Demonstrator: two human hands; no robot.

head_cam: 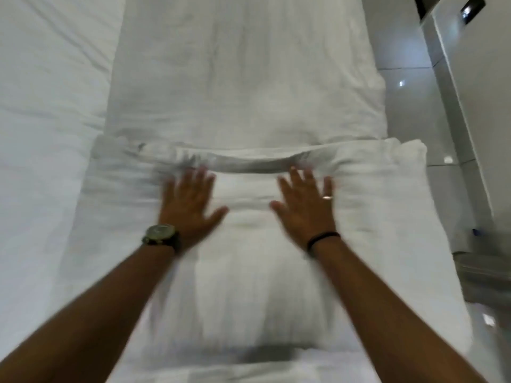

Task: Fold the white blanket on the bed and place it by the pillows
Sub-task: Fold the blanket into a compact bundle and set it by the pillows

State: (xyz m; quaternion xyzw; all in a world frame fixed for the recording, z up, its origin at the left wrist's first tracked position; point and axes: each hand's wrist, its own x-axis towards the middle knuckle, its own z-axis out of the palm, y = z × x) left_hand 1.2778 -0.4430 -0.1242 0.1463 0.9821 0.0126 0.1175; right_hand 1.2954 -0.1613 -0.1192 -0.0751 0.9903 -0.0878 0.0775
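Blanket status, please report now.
Left hand and right hand flat, fingers spread, pressing the folded blanket. Blanket lies on the bed. Nothing in the way.

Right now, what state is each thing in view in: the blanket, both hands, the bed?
white blanket: folded to a long strip, near end doubled over, thick, rumpled.
left hand: flat, fingers spread, pressing the fold; watch on wrist.
right hand: flat, fingers spread, pressing the fold; ring on, dark band at wrist.
bed: white sheet, lightly wrinkled.
Pillows: not in view.

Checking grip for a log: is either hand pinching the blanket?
No, the left hand and right hand lie flat, fingers spread, on the white blanket.
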